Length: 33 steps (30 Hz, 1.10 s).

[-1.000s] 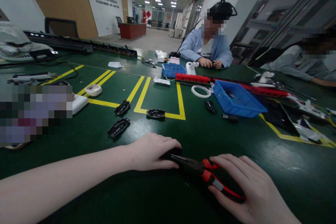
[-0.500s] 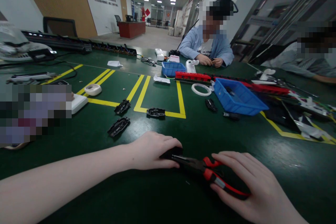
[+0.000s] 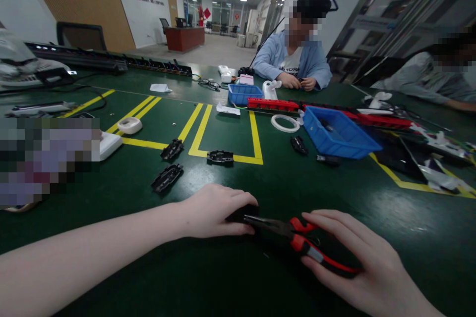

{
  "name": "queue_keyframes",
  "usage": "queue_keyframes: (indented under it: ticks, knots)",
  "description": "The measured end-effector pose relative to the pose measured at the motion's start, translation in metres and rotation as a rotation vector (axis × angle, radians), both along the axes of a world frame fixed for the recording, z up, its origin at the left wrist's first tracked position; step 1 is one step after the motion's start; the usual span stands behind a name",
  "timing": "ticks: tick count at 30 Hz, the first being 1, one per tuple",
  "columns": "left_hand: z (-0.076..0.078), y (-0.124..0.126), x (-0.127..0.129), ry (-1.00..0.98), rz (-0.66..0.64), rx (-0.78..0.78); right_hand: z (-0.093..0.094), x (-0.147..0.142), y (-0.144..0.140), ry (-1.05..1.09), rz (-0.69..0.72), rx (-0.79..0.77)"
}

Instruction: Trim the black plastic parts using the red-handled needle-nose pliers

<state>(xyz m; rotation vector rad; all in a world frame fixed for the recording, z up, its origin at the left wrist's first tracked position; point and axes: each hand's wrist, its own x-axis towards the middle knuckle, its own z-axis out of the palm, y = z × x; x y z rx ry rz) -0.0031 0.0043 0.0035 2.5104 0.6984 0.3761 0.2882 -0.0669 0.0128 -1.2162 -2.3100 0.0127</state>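
Head view: left hand [image 3: 213, 210] is down on the green bench [image 3: 260, 183], fingers curled over a small black part [image 3: 241, 213] and clamped on it against the surface. Most of that part is hidden under the hand, so I can't tell what it is.

Right hand [image 3: 357, 257] holds red-and-black needle-nose pliers [image 3: 297, 240], fingers wrapped over the handles. Pliers lie low and near flat, nose pointing left, tip touching or just at the black part. I can't tell if the tip is biting it.

Just beyond the left hand I see three black plastic housings [image 3: 167, 177] loose on the bench, near the yellow floor-style tape lines [image 3: 201, 129]. Blue bin [image 3: 338, 133] sits further back on the right, white tape ring [image 3: 285, 123] just left of it, red strip [image 3: 273, 104] behind. Smaller blue bin [image 3: 244, 94] sits near a person in a light blue hoodie [image 3: 293, 62] across the bench, their hands together on something small. Another person's sleeve [image 3: 427, 84] is at far right.
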Motion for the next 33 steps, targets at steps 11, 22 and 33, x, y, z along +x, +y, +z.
queue_keyframes:
  ticks: [11, 22, 33]
  knots:
    - [0.009, -0.003, 0.0, 0.005, 0.007, -0.009, 0.003, 0.0, -0.001, -0.021, 0.013, 0.007]
    - [0.011, -0.003, 0.0, 0.007, 0.016, 0.002, 0.004, 0.003, 0.0, -0.049, 0.014, 0.031]
    - [0.006, -0.002, 0.0, -0.001, 0.009, 0.015, 0.0, 0.006, 0.002, -0.06, 0.009, 0.039]
